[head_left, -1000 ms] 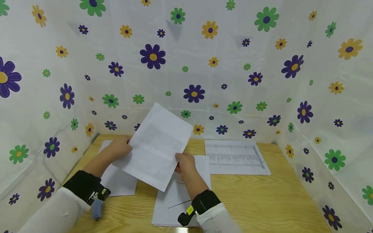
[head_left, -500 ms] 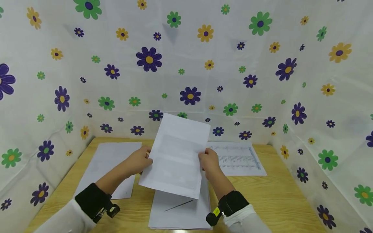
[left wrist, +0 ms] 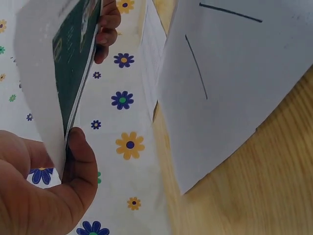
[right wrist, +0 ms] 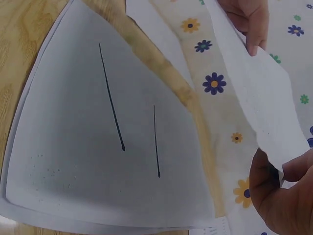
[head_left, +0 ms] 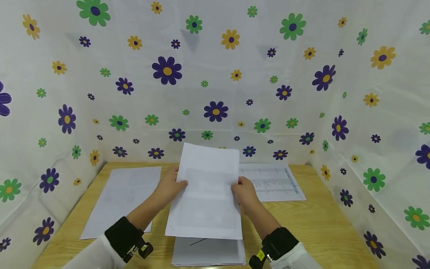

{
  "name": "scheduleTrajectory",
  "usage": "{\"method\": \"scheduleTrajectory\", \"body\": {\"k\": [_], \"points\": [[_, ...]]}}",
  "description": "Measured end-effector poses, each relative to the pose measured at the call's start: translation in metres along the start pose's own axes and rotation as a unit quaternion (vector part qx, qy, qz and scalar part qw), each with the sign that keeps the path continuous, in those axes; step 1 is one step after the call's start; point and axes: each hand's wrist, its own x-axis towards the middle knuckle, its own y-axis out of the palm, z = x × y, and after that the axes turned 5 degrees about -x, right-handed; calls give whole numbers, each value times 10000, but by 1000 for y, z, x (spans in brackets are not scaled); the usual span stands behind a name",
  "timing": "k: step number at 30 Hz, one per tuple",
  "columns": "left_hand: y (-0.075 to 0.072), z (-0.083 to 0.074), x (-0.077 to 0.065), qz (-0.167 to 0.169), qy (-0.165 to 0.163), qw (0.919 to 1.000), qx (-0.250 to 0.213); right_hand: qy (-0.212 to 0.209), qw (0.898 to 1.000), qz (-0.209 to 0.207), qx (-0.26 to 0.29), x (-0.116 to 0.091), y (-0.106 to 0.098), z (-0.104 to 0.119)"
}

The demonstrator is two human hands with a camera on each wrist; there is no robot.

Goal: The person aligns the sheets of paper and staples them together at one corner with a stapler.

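Note:
A white paper sheet point(head_left: 208, 201) is held raised and tilted over a stack of paper point(head_left: 208, 256). My left hand point(head_left: 169, 188) pinches its left edge between thumb and fingers. At the right edge, my right hand point(head_left: 245, 192) pinches it the same way. In the left wrist view, a dark green printed surface point(left wrist: 76, 58) shows on the far side of the held paper, and more than one layer is visible at the edge. Two dark lines mark the stack's top sheet point(right wrist: 73, 127), seen in the right wrist view.
On the left of the wooden table point(head_left: 302, 231) lies a white sheet point(head_left: 124, 198). A sheet printed with rows of text point(head_left: 275, 183) lies at the back right. Flower-patterned curtain point(head_left: 262, 93) encloses the back and both sides.
Both hands have brought the held sheet rightward and lower, turning it from a slant to nearly straight over the stack. The left sheet is more exposed. Both hands keep their grip.

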Motion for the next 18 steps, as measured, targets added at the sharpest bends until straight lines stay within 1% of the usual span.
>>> {"method": "scheduleTrajectory", "body": {"k": [2, 6, 9, 12, 13, 18], "points": [[4, 2, -4, 43, 20, 10000, -75, -61, 9998, -55, -163, -2, -2, -1], [7, 7, -10, 91, -118, 9998, -117, -9, 9994, -51, -331, -4, -5, -4], [9, 12, -13, 114, -220, 9994, -260, 44, 9991, 29, -423, -5, -6, -8], [11, 18, -14, 117, -250, 9990, -344, 54, 9983, 47, -583, -6, -7, -11], [11, 20, -14, 131, -249, 9990, -345, 59, 9981, 66, -605, -7, -8, -13], [14, 28, -17, 140, -262, 9995, -56, 48, 9970, 165, -752, -9, -10, -21]]}}
